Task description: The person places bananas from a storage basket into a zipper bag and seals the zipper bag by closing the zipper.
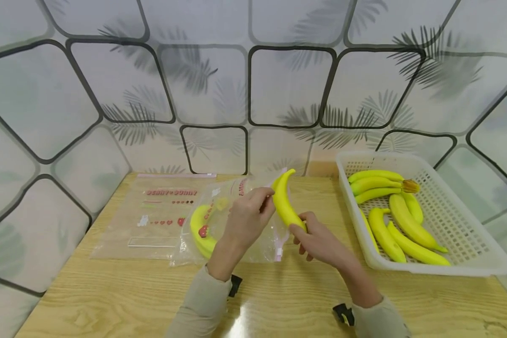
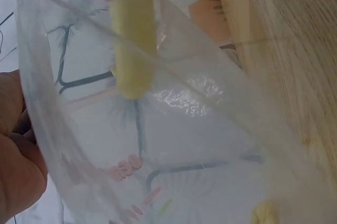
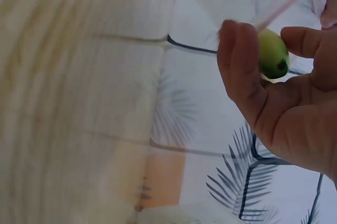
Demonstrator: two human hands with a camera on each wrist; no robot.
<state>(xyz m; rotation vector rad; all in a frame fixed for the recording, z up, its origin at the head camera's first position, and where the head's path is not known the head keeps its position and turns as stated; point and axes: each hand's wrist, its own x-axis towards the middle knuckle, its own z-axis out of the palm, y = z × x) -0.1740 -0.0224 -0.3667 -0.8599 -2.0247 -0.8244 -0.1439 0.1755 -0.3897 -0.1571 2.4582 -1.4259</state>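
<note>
Yellow banana, one, at the mouth of a clear zip bag; right hand grasps its near end, left hand pinches the bag's edge. Probable fault: slack film folds inward, snagging the banana. Long axis runs forward, slanting slightly left; narrow tip farthest.

The basket of bananas stands right of the bags.

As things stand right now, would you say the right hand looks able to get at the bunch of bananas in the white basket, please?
Probably not: the right hand grips a banana. Once freed, it likely could: the white basket is open-topped and nothing covers the bunch of bananas.
</note>
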